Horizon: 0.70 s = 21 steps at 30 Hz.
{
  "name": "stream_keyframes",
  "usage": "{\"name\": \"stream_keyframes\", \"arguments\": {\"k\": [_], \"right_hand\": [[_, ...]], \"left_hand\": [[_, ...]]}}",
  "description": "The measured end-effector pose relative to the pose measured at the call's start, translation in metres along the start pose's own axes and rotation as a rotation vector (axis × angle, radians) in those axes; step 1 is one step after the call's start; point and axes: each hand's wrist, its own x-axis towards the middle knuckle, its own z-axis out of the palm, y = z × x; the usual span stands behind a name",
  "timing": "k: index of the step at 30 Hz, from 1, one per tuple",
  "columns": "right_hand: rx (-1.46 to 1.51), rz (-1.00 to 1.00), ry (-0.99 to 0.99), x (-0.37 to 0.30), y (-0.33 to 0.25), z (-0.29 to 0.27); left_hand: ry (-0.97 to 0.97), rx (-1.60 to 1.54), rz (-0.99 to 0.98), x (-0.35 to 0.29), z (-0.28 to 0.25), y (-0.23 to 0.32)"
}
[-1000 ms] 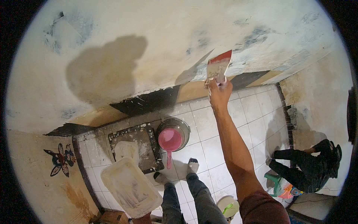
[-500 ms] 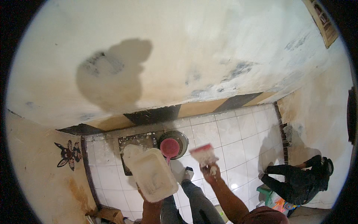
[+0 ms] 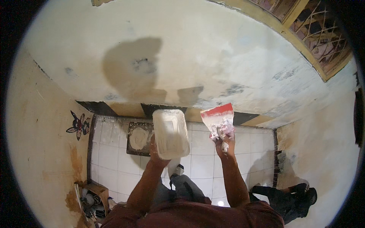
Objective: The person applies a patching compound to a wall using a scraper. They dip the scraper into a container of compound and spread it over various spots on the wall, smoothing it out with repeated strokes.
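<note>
My left hand (image 3: 156, 155) is closed around the lower left side of a shallow white rectangular tray (image 3: 182, 146), its inside smeared with pale paste. My thumb and fingers are partly hidden behind it. My right hand (image 3: 223, 141) grips a wide putty scraper (image 3: 220, 114), its red blade pointing up and away from me. White paste coats the lower part of the scraper and my fingers. Tray and scraper are held apart, side by side, in front of the patched wall (image 3: 197, 64), touching neither each other nor, as far as I can tell, the wall.
On the tiled floor lies a dark square board (image 3: 131, 149) with a mound of white paste (image 3: 139, 137). A person in dark clothes (image 3: 289, 201) sits low by the right wall. A box of odds and ends (image 3: 93, 201) stands at lower left; a latticed window (image 3: 319, 30) is at upper right.
Both hands have risen forward toward the wall, bringing the tray and scraper higher. The view has tilted up, showing more window. The bucket and pink dipper have dropped out of sight.
</note>
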Motion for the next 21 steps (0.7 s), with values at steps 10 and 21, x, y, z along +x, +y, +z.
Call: {"name": "stream_keyframes", "arguments": {"k": [10,21], "right_hand": [[0.424,-0.022,0.045,0.023,0.005,-0.020],[-0.362,-0.315,0.456,0.214,0.054,-0.079]], "left_hand": [[-0.233,0.369,0.199,-0.046,0.025,0.009],[0.215,0.266,0.201,-0.077,0.002,-0.010]]}}
